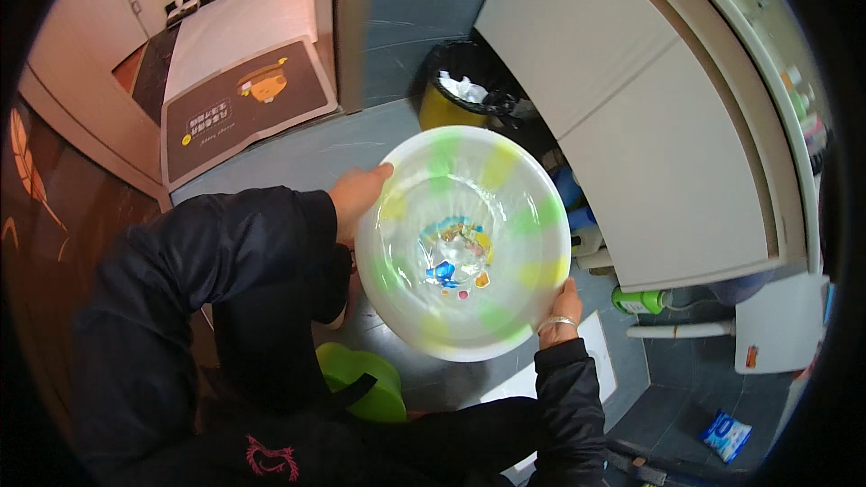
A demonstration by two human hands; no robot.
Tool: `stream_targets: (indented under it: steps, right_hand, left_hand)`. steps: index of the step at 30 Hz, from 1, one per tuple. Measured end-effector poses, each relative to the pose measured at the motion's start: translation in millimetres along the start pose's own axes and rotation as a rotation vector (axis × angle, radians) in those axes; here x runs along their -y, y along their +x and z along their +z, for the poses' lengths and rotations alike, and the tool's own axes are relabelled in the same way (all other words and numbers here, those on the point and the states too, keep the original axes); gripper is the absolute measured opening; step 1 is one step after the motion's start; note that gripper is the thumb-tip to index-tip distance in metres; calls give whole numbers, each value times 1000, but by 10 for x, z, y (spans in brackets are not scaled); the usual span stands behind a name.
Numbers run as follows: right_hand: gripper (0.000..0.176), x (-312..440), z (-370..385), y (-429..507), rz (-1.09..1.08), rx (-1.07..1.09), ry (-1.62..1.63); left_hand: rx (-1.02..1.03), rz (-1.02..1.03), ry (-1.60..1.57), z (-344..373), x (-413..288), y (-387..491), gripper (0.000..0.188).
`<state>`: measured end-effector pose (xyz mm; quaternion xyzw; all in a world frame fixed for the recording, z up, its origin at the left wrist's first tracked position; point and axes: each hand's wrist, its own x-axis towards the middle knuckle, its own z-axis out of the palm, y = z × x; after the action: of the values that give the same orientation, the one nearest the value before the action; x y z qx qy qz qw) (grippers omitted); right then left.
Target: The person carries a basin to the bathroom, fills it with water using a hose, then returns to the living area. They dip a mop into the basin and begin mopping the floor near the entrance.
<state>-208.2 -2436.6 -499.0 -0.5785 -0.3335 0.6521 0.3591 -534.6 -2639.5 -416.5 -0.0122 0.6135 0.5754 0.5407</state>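
Note:
Between my two hands I hold a round plastic washbasin (521, 230), white with green and yellow patches, above the tiled floor. Its bottom carries a printed cartoon picture with a blue figure. Glints and ripples inside look like clear water, though the depth cannot be told. My left hand (362, 193) grips the rim at the upper left, thumb over the edge. At the lower right my right hand (566, 308), with a silver bangle at the wrist, holds the opposite side. The fingers beneath the basin are hidden.
A yellow trash bin (436, 108) with a black liner stands behind the basin, beside a white cabinet (649, 115). A green plastic stool or tub (369, 379) is near my legs. A brown doormat (223, 115) lies at the doorway. A green bottle (636, 300) rests below the cabinet.

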Motion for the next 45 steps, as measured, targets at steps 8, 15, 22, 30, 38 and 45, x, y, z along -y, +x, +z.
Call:
stream_targets:
  steps: [8, 15, 22, 30, 38, 45]
  right_hand:
    - [45, 157, 882, -117, 56, 189, -126]
    - [40, 261, 1285, -200, -11, 197, -97]
    - [28, 251, 1721, -230, -52, 358, -110]
    - [23, -102, 2205, -56, -47, 515, -90]
    - [22, -1198, 3011, 191, 131, 566, -51]
    - [20, -1742, 3983, 297, 148, 596, -191]
  left_hand:
    - [-113, 157, -91, -711, -140, 337, 51]
    - [-150, 263, -255, -789, -289, 320, 38]
    - [-333, 339, -191, -1274, -103, 349, 37]
    - [-569, 320, -329, -1813, 241, 454, 39]
    - [-663, 291, -347, -2686, 546, 853, 35]
    - [-822, 289, -556, -3468, 585, 1094, 34]
